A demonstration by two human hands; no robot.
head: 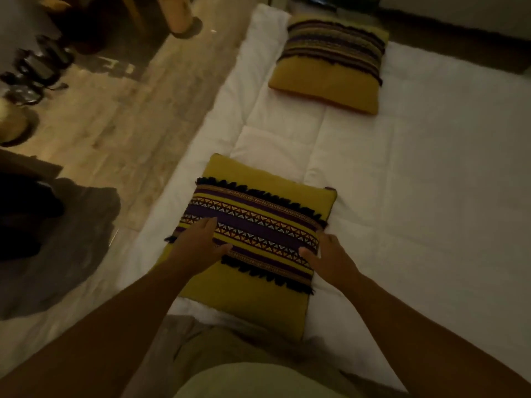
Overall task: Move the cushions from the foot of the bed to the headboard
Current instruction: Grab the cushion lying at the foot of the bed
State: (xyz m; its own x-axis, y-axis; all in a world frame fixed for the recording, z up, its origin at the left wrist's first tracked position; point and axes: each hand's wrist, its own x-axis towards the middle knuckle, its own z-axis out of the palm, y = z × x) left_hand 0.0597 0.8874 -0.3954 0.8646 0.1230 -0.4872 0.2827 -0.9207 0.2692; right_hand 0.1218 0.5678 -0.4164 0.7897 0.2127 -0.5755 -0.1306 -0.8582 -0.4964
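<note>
Hands on yellow square fabric cushion with purple patterned band (258,225), lower centre: left hand (198,242) flat, fingers (211,224) straight; right hand (330,254) at edge, grip unclear.

Left hand (198,243) reached forward, palm down, fingers straight, thumb spread; right hand (330,254) alike, thumb splayed inward.

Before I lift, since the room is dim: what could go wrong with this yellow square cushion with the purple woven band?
The left hand lies flat on the yellow square cushion, so it might slip. Its black fringe could snag fingers. It sits by the edge of the white bed and could drop onto the wooden floor.
</note>
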